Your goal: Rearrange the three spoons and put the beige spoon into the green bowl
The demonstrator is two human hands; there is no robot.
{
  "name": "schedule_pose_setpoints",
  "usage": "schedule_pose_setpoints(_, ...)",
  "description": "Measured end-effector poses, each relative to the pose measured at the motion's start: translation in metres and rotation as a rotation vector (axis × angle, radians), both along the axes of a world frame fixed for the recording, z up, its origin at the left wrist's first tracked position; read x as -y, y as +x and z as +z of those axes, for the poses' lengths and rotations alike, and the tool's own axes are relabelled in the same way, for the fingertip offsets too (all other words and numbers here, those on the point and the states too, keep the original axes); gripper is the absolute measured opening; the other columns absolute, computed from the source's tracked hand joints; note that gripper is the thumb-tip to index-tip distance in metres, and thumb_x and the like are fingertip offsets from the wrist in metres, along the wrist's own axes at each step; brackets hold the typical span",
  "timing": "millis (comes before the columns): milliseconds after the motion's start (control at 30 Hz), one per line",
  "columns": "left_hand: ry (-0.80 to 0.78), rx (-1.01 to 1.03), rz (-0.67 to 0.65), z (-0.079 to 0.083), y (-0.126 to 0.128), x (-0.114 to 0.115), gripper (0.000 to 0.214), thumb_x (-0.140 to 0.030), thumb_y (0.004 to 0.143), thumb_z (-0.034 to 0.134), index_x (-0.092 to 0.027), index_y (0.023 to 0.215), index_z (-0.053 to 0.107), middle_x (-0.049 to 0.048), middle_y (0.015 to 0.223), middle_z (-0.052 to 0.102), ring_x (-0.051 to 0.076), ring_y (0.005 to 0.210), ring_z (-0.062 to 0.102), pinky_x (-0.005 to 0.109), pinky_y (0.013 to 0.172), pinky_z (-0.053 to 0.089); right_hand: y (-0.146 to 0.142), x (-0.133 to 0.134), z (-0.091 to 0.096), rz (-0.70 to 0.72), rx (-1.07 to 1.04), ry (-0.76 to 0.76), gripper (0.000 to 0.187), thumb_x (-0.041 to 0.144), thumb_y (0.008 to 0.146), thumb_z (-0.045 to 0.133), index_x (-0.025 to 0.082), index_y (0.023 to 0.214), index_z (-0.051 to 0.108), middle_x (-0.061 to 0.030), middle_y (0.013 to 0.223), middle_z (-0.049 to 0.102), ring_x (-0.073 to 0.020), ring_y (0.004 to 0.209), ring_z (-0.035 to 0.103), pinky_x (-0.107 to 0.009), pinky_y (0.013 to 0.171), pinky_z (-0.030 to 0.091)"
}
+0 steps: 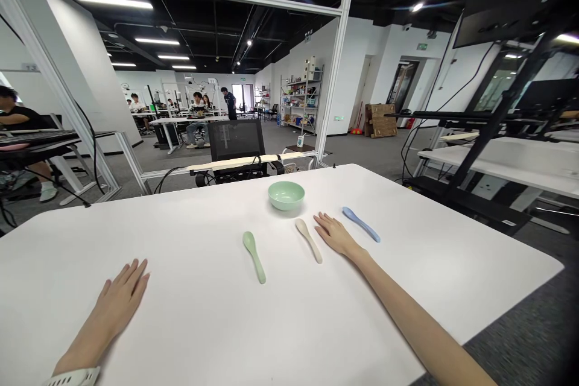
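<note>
My left hand (pixel 121 294) lies flat on the left of the white table (pixel 190 313), fingers stretched out, with nothing in it. My right hand (pixel 333 234) rests palm down with its fingers apart, between a beige spoon (pixel 309 241) on its left and a blue spoon (pixel 360 224) on its right. It holds neither one. A green spoon (pixel 254 257) lies left of the beige one, its handle towards me. Behind the spoons a light green bowl (pixel 286 196) stands upright; no contents show in it.
A metal frame (pixel 335 72) rises beyond the table's far edge, with a black office chair (pixel 237 142) behind it. Several people sit or stand at desks in the background. A black stand (pixel 493 108) with a screen is at the right.
</note>
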State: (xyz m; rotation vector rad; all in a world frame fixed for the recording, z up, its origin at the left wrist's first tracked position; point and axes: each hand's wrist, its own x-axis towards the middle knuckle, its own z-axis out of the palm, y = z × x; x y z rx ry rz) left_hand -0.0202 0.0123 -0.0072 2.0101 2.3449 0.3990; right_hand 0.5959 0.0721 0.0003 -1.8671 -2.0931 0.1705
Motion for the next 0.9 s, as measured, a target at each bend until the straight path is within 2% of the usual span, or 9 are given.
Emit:
schedule_pose_setpoints(167,-0.022,-0.004,-0.011,0.006,0.002,0.001,0.079,-0.05,0.099,0.011,-0.009,0.159,0.042,0.0178,0.17,0.038,0.034,0.159,0.031,0.061,0.128,0.025,-0.003,0.004,0.008,0.0,-0.022,0.004,0.059,0.041,0.107,0.035,0.011,0.155,0.051,-0.0179,0.168,0.038,-0.0316,0.159,0.029,-0.049,0.129,0.024)
schedule_pose_setpoints(267,-0.033,-0.006,-0.008,0.006,0.003,0.0,0.08,-0.049,0.098,0.012,-0.008,0.159,0.042,0.018,0.17,0.037,0.035,0.159,0.031,0.062,0.128,0.025,-0.009,0.014,0.023,0.006,-0.078,0.072,0.052,0.037,0.105,0.039,0.012,0.146,0.06,-0.0193,0.16,0.05,-0.0323,0.154,0.04,-0.049,0.126,0.03)
schedule_pose_setpoints(333,-0.027,0.001,-0.008,0.004,0.002,0.0,0.079,-0.05,0.098,0.013,-0.008,0.158,0.043,0.0177,0.17,0.038,0.035,0.159,0.031,0.062,0.128,0.025,-0.018,0.025,0.034,0.005,-0.141,0.113,0.047,0.037,0.104,0.04,0.015,0.137,0.064,-0.0188,0.147,0.062,-0.0316,0.14,0.055,-0.046,0.117,0.04)
schedule_pose_setpoints(400,-0.003,0.006,-0.012,0.001,0.0,-0.001,0.079,-0.051,0.098,0.014,-0.009,0.158,0.044,0.0173,0.169,0.039,0.035,0.159,0.032,0.062,0.128,0.026,-0.032,0.038,0.042,-0.022,-0.207,0.085,0.041,0.042,0.102,0.043,0.018,0.126,0.065,-0.0159,0.126,0.072,-0.0287,0.116,0.068,-0.041,0.099,0.05)
schedule_pose_setpoints(500,0.022,0.006,-0.015,-0.003,-0.001,-0.001,0.078,-0.051,0.098,0.015,-0.009,0.158,0.045,0.0174,0.168,0.041,0.035,0.158,0.033,0.062,0.128,0.026,-0.056,0.057,0.044,-0.06,-0.258,-0.025,0.032,0.043,0.095,0.056,0.02,0.116,0.06,-0.0075,0.097,0.074,-0.0231,0.084,0.068,-0.033,0.074,0.049)
schedule_pose_setpoints(600,0.033,0.006,-0.014,-0.003,-0.001,-0.001,0.077,-0.05,0.099,0.015,-0.01,0.157,0.046,0.0173,0.168,0.042,0.034,0.158,0.034,0.062,0.127,0.027,-0.068,0.066,0.041,-0.063,-0.301,-0.067,0.029,0.027,0.09,0.055,0.023,0.118,0.056,-0.0015,0.083,0.07,-0.0195,0.071,0.063,-0.029,0.064,0.042)
schedule_pose_setpoints(733,0.014,0.006,-0.02,0.0,-0.001,-0.002,0.077,-0.05,0.098,0.017,-0.009,0.157,0.046,0.0178,0.168,0.041,0.035,0.158,0.034,0.062,0.127,0.029,-0.058,0.052,0.056,-0.066,-0.34,0.061,0.026,0.025,0.09,0.05,0.022,0.113,0.061,-0.0015,0.077,0.067,-0.0184,0.066,0.059,-0.027,0.06,0.04)
schedule_pose_setpoints(833,0.023,0.004,-0.018,0.0,0.0,-0.002,0.076,-0.049,0.098,0.019,-0.01,0.156,0.047,0.0179,0.166,0.043,0.035,0.157,0.036,0.062,0.126,0.03,-0.045,0.023,0.091,-0.022,-0.274,0.16,0.022,0.029,0.091,0.053,0.02,0.104,0.068,-0.0017,0.075,0.068,-0.0179,0.068,0.059,-0.027,0.063,0.042)
schedule_pose_setpoints(900,0.031,0.001,-0.012,0.0,0.001,-0.002,0.075,-0.048,0.098,0.018,-0.01,0.156,0.047,0.018,0.166,0.044,0.035,0.157,0.035,0.061,0.126,0.03,-0.044,-0.002,0.118,0.0,-0.198,0.162,0.021,0.028,0.09,0.056,0.018,0.1,0.072,-0.003,0.077,0.071,-0.017,0.069,0.06,-0.026,0.065,0.043)
